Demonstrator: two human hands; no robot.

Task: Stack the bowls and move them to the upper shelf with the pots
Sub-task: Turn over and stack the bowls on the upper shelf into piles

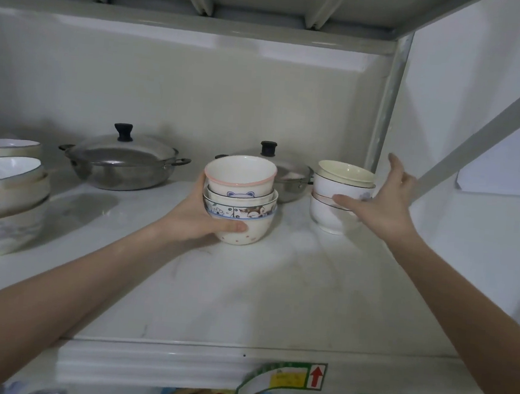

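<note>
Dim, soft, wide-angle edge warp

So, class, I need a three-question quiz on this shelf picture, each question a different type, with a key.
1. True or false: the left hand grips the patterned bowl stack.
2. How many lidded pots stand on the shelf?
3. The right hand is: A) gripping a pot lid, B) open against the white bowl stack, C) hanging below the shelf.

Key: 1 true; 2 two; 3 B.
</note>
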